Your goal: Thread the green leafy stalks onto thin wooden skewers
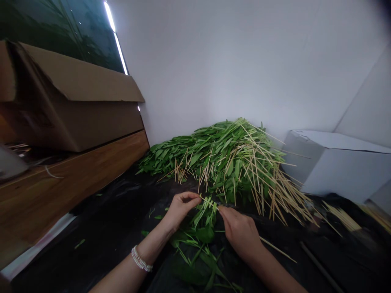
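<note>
My left hand (180, 209) pinches the tip of a thin bamboo skewer (271, 245), fingers closed around it. My right hand (240, 230) is closed on the same skewer further along, its long end sticking out past my wrist to the right. Green leafy stems (205, 213) are threaded on the skewer between the two hands and hang down. More loose green leaves (195, 252) lie on the black plastic sheet (113, 219) under my wrists. A white bead bracelet (141, 260) sits on my left wrist.
A big heap of skewered greens (226, 158) rises behind my hands against the white wall. A white box (339, 162) stands at the right, with bare skewers (342, 217) beside it. A cardboard box (70, 106) rests on a wooden ledge (61, 183) at the left.
</note>
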The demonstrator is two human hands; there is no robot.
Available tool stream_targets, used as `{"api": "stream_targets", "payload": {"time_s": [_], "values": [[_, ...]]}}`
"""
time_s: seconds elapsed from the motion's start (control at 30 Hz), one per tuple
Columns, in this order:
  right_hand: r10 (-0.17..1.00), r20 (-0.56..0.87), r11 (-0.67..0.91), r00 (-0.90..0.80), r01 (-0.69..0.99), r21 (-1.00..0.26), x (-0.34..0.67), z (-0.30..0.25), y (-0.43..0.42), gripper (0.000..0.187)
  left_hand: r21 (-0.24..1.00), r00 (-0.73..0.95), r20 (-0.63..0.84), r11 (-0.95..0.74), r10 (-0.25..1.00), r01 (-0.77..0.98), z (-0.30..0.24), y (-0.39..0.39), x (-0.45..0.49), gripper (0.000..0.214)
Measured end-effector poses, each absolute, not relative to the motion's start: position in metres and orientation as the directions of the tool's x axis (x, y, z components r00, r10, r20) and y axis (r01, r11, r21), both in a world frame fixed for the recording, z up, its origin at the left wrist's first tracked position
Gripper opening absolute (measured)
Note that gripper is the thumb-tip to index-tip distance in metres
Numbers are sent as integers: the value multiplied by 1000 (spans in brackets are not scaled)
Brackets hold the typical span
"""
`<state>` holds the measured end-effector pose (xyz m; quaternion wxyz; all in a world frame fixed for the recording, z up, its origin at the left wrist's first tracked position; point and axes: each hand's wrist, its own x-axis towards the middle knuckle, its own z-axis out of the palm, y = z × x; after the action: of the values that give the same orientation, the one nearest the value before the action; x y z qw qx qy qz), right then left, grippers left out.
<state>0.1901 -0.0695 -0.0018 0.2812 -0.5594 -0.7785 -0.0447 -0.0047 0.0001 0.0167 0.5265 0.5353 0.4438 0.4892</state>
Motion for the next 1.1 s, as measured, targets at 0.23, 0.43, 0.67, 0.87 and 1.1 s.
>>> {"api": "stream_targets", "payload": {"time_s": [0.23, 0.43, 0.67, 0.87, 1.1], "values": [[855, 467, 362, -228, 905, -222, 189, -3, -70, 31, 988, 105, 119, -129, 987, 87, 14, 1, -4, 22], [884, 408, 339, -226, 912, -230, 186, -2, -71, 32, 958, 114, 190, -210, 975, 197, 11, 3, -5, 19], [910, 366, 296, -195, 924, -242, 183, -1, -72, 31, 848, 141, 347, -375, 927, 375, 7, 2, -7, 14], [926, 340, 268, -166, 922, -280, 182, 0, -73, 31, 801, 165, 418, -448, 894, 397, 8, 0, -7, 13], [891, 417, 331, -181, 887, -321, 184, 1, -73, 31, 990, 150, 107, -120, 983, 77, 14, -1, -7, 27]]}}
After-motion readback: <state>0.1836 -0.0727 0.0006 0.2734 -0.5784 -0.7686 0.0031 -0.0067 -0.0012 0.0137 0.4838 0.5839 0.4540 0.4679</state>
